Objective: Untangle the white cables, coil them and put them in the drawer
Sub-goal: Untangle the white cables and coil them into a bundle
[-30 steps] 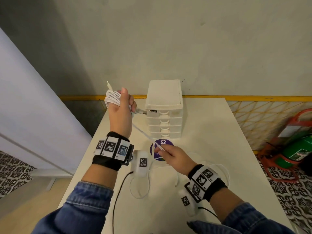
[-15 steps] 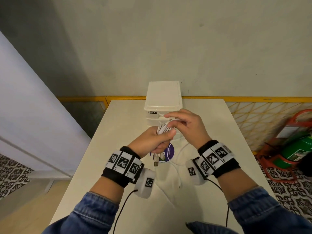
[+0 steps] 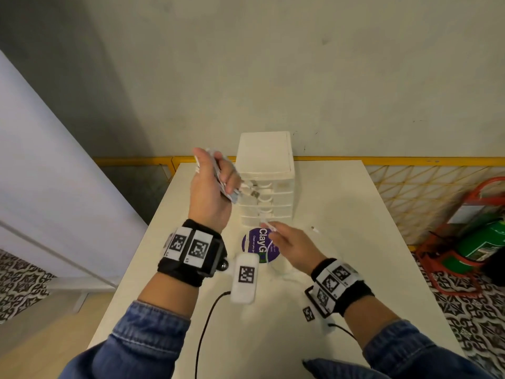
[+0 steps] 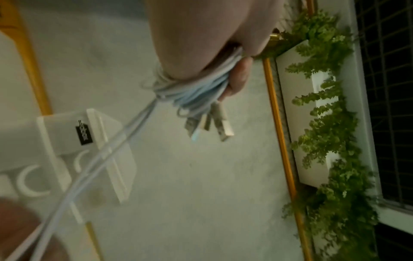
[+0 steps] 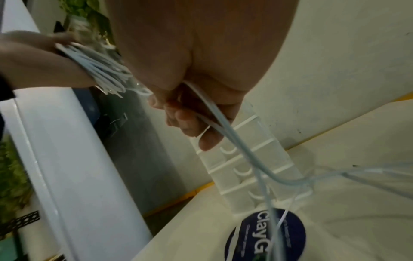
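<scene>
My left hand (image 3: 216, 179) is raised left of the white drawer unit (image 3: 265, 160) and grips a coil of white cables (image 4: 196, 88) wound round its fingers. USB plugs (image 4: 214, 121) hang from the coil. Two strands (image 4: 107, 155) run from the coil down to my right hand (image 3: 276, 231). That hand is low in front of the drawer unit and pinches the loose cable strands (image 5: 219, 121) between thumb and fingers. The rest of the cable (image 5: 290, 181) trails onto the white table (image 3: 341, 203), with a free plug end (image 3: 314, 229) lying to the right. All drawers look closed.
A purple round sticker (image 3: 259, 244) lies on the table under my right hand. A yellow-edged railing (image 3: 410, 161) runs behind the table. A green cylinder in a red stand (image 3: 481, 239) is on the floor at right. A pale panel (image 3: 54, 160) stands at left.
My hands, together in front of the drawers half a second ago, have parted. The left rose up and left with the coil. The right dropped down along the strands toward the sticker.
</scene>
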The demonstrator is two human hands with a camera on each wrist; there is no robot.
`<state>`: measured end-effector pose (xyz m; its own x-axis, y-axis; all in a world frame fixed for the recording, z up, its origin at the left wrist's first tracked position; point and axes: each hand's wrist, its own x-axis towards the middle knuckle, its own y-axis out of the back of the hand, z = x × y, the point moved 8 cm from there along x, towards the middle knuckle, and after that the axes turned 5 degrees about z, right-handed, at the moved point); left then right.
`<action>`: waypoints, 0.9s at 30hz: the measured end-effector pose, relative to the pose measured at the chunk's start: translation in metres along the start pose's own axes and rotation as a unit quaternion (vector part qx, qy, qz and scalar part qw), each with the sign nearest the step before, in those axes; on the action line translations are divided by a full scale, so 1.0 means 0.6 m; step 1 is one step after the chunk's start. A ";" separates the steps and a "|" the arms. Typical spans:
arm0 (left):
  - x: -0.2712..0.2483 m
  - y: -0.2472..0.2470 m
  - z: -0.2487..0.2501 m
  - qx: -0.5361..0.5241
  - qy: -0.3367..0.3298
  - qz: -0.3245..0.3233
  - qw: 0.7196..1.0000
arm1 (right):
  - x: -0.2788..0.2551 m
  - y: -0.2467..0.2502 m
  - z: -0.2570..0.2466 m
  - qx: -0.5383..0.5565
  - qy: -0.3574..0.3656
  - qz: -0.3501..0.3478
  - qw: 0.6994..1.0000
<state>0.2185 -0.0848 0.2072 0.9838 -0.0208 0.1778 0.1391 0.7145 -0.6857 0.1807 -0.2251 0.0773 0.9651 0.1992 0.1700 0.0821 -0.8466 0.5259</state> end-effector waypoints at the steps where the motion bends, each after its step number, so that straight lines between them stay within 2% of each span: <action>1: 0.005 0.012 0.011 0.046 -0.036 0.039 0.998 | -0.004 -0.010 0.005 0.001 -0.009 -0.012 1.000; 3: 0.012 0.032 0.032 0.167 -0.104 0.091 0.976 | -0.012 -0.025 0.010 -0.002 -0.023 -0.034 0.999; 5: 0.013 0.041 0.038 0.278 -0.140 0.103 0.945 | -0.018 -0.032 -0.009 -0.004 -0.003 -0.045 0.999; 6: 0.014 0.042 0.035 0.334 -0.150 0.094 0.926 | -0.019 -0.032 -0.026 -0.001 0.015 -0.045 0.999; 8: 0.018 0.053 0.017 0.467 -0.162 0.067 0.867 | -0.018 -0.024 -0.058 0.010 0.049 -0.029 0.998; 10: 0.020 0.070 -0.015 0.575 -0.139 0.016 0.806 | -0.016 -0.006 -0.083 0.025 0.079 -0.001 0.997; 11: 0.018 0.075 -0.030 0.602 -0.117 -0.011 0.789 | -0.015 0.004 -0.096 0.026 0.095 0.011 0.995; 12: 0.015 0.080 -0.047 0.610 -0.089 -0.032 0.787 | -0.013 0.013 -0.106 0.025 0.109 0.020 0.993; 16: -0.018 0.069 -0.094 0.557 0.011 -0.082 0.826 | 0.002 0.045 -0.126 -0.008 0.137 0.070 0.988; 20: -0.068 0.053 -0.135 0.506 0.140 -0.149 0.838 | 0.014 0.082 -0.103 0.026 0.106 0.135 0.985; 23: -0.088 0.046 -0.159 0.425 0.181 -0.163 0.871 | 0.023 0.100 -0.081 0.053 0.073 0.162 0.983; 27: -0.096 0.042 -0.173 0.352 0.211 -0.148 0.900 | 0.034 0.089 -0.068 0.081 0.061 0.123 0.987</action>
<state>0.1773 -0.1384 0.1066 0.8911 -0.4412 -0.1061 0.4427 0.8966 -0.0096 0.1948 -0.2461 0.1429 0.9245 0.0277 0.3802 -0.1023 -0.9428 0.3174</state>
